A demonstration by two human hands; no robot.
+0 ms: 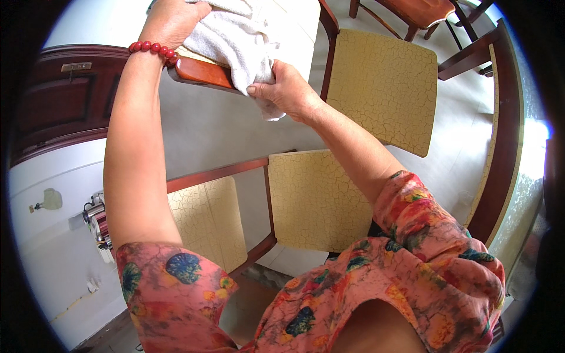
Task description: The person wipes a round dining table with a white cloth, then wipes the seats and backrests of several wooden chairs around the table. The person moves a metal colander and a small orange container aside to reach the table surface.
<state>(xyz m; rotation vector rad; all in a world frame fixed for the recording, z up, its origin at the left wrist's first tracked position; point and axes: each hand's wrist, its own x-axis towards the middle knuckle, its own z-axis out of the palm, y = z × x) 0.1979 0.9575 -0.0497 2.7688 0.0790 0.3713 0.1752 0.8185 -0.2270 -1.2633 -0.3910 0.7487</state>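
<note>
My left hand (pixel 170 22), with a red bead bracelet at the wrist, reaches to the top of the view. Its thumb lies at the edge of a white knitted cloth (pixel 229 39); its other fingers are hard to see. The cloth drapes over the reddish wooden top rail (pixel 203 73) of a chair back. My right hand (pixel 289 90) pinches the cloth's lower part between thumb and fingers, at the right part of that rail. A loose end of cloth hangs below this hand.
A chair with a yellow crackle-patterned seat (pixel 384 84) stands right of my hands. Another such seat (pixel 318 198) and a matching back panel (pixel 207 220) lie below. A table edge (pixel 494 154) runs along the right, a dark wooden door (pixel 57 106) on the left, a wooden stool (pixel 415 13) top right.
</note>
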